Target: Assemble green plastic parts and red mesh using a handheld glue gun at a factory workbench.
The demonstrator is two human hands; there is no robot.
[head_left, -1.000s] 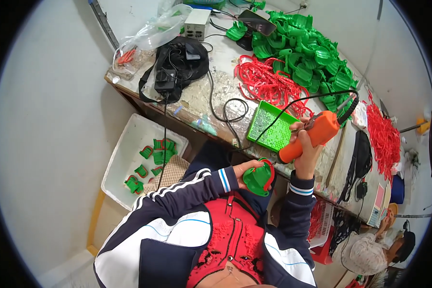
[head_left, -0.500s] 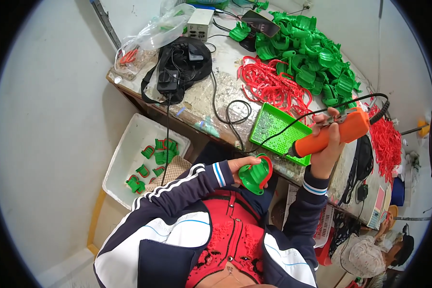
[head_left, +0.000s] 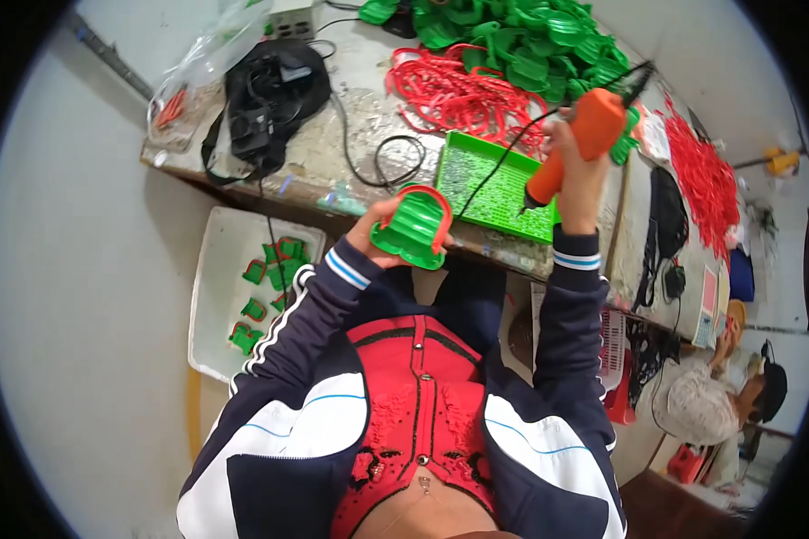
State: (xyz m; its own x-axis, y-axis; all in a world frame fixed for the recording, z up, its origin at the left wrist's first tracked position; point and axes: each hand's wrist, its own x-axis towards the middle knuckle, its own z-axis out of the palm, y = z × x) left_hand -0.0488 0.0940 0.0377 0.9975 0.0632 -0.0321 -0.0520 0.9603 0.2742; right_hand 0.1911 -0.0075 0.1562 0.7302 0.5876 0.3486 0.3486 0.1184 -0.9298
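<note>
The green plastic part [head_left: 413, 230], a ribbed, shell-shaped piece with a red band running along its arched upper edge, is held in front of the person's chest, just below the near edge of the workbench [head_left: 351, 148]. The left hand [head_left: 375, 235] grips it from the left and underneath, fingers curled closed around its side and base; the thumb lies against the left flank. The right hand [head_left: 577, 171] is raised above the bench, fingers wrapped tightly around the handle of an orange power screwdriver [head_left: 573, 145], whose black cable runs off the upper end toward the far right. The tool's tip points down-left at a shallow green tray [head_left: 499, 184] lying at the bench edge; whether tip and tray touch cannot be told.

On the bench beyond the tray lies a heap of red bands [head_left: 458, 90], and behind that a large pile of green parts [head_left: 521, 45] of the same kind. To the left sit a black bag with cables [head_left: 270, 90] and a clear plastic bag [head_left: 198, 76]. The bench top is grey and worn.

Below the bench, at the person's left, a white bin [head_left: 216, 296] on the floor holds several finished green parts with red bands. Another person [head_left: 719, 400] is seated at the lower right.
</note>
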